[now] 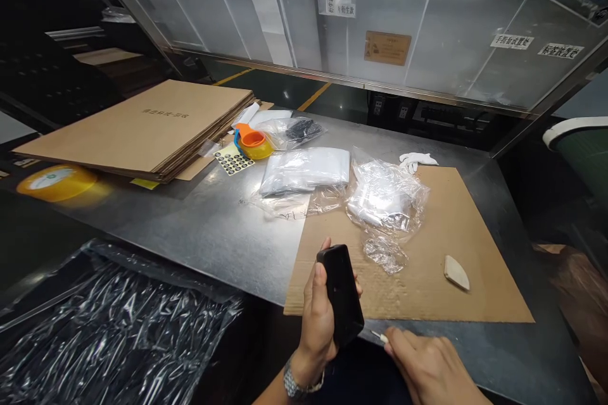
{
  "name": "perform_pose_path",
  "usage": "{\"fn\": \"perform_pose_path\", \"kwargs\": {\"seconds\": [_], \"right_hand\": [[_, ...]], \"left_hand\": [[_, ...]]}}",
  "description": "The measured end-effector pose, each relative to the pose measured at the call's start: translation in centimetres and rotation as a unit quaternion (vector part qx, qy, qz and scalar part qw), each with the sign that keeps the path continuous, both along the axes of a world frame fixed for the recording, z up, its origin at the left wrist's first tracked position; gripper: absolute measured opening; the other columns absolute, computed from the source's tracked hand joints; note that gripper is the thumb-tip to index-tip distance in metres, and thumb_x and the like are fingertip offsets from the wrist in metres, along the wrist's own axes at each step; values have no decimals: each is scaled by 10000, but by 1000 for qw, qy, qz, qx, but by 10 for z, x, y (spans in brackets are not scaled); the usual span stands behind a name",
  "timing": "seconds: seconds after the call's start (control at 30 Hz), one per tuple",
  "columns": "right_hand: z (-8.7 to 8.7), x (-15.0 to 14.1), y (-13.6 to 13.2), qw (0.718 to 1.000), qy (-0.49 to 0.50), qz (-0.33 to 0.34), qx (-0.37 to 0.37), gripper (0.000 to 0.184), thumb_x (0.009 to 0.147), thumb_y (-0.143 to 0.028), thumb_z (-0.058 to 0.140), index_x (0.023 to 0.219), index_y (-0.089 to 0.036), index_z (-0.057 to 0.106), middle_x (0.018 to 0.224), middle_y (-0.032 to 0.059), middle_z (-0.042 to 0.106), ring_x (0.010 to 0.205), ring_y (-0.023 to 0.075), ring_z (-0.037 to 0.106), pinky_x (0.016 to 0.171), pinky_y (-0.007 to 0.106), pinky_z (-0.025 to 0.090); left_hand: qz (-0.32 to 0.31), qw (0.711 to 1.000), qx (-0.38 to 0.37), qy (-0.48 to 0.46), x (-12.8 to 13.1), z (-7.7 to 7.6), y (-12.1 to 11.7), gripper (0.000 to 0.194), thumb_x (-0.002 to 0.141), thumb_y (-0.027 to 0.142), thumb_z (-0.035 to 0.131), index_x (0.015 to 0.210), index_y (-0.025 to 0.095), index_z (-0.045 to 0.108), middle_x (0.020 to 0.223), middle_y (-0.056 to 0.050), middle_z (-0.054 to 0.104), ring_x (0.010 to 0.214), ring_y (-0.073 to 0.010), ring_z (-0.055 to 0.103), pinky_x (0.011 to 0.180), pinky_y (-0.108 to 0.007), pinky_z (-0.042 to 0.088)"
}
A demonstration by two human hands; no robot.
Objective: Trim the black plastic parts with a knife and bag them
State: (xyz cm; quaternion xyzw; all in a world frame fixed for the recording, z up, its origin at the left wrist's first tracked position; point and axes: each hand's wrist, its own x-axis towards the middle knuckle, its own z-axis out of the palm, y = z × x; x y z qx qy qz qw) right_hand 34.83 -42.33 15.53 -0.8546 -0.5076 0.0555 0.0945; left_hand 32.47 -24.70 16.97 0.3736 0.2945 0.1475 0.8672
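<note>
My left hand (319,310) is wrapped round a black rectangular case (341,294), holding it tilted above the table's front edge. Just right of the case's lower end, my right hand (425,357) pinches a small white-handled tool (382,337). The tool's thin pale tip points toward the case, and I cannot make out its exact kind. Most of its handle is hidden in my fingers. Beyond both hands lies a flat cardboard sheet (427,304), with crumpled clear plastic (387,196) and a beige wedge-shaped piece (456,273) on it.
On the metal table (204,228) are a cardboard stack (156,120), a yellow tape roll (59,182), an orange tape dispenser (251,136), a sticker sheet (234,159), bagged white sheets (306,169) and a white glove (418,159). A black-lined bin (118,323) stands at lower left.
</note>
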Motion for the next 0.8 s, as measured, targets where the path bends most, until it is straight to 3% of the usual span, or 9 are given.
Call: {"fn": "perform_pose_path", "kwargs": {"seconds": [0.1, 0.23, 0.3, 0.37, 0.5, 0.63, 0.73, 0.77, 0.8], "right_hand": [[-2, -2, 2, 999, 23, -21, -25, 254, 934, -208, 288, 733, -220, 443, 520, -42, 530, 369, 126, 504, 405, 284, 155], [4, 2, 7, 967, 236, -90, -42, 322, 954, -301, 221, 721, -215, 425, 500, -36, 475, 427, 109, 455, 445, 241, 237], [6, 4, 8, 915, 383, -127, -15, 365, 959, -372, 204, 732, -210, 439, 471, -48, 443, 440, 97, 437, 469, 218, 278], [2, 3, 8, 838, 523, -157, 22, 419, 949, -460, 213, 771, -199, 489, 452, -61, 424, 421, 80, 411, 468, 200, 295], [-19, -4, 5, 692, 704, -139, 83, 494, 818, -625, 433, 717, -158, 559, 503, -57, 431, 419, 45, 364, 432, 172, 271], [-25, -9, 5, 623, 746, -159, 175, 534, 794, -654, 443, 709, -139, 561, 459, -54, 433, 385, 34, 345, 401, 157, 246], [-21, -4, 5, 608, 726, -216, 236, 563, 839, -661, 310, 834, -146, 538, 426, -64, 444, 312, 39, 325, 357, 156, 240], [-22, 0, 5, 630, 699, -238, 241, 561, 853, -652, 274, 875, -151, 526, 444, -63, 460, 302, 43, 333, 350, 160, 250], [-23, 6, 4, 675, 650, -260, 235, 547, 870, -631, 248, 906, -157, 518, 472, -59, 478, 304, 50, 355, 350, 166, 270]], "left_hand": [[0, 1000, 3, -7, 0, -2, -1, 663, 832, 543, 433, 1401, 276, 223, 716, -34, 620, 580, -146, 572, 493, -229, 458], [24, 999, 39, -29, -6, -9, -6, 650, 827, 539, 446, 1385, 251, 280, 749, -48, 635, 605, -161, 587, 517, -251, 480], [29, 996, 68, -57, -11, -15, -8, 602, 817, 526, 476, 1341, 246, 376, 782, -58, 646, 635, -171, 599, 563, -273, 495], [17, 990, 81, -113, -14, -21, -8, 549, 794, 517, 519, 1278, 264, 464, 823, -64, 656, 669, -186, 611, 624, -307, 504], [10, 982, 37, -187, -11, -22, -7, 517, 778, 528, 527, 1249, 320, 478, 825, -54, 661, 667, -197, 614, 632, -331, 498], [31, 992, -28, -118, 1, -11, -2, 569, 839, 512, 434, 1355, 302, 320, 749, -35, 639, 605, -160, 595, 591, -278, 487], [9, 994, -92, -57, 9, -8, 1, 552, 858, 475, 427, 1365, 302, 292, 726, -26, 626, 579, -144, 593, 534, -238, 476], [1, 993, -116, -38, 10, -9, 2, 542, 858, 465, 435, 1357, 293, 310, 722, -25, 623, 573, -141, 594, 520, -231, 474], [-7, 990, -140, -19, 11, -11, 2, 528, 857, 459, 443, 1341, 277, 340, 716, -26, 620, 564, -139, 596, 503, -223, 470]]}}
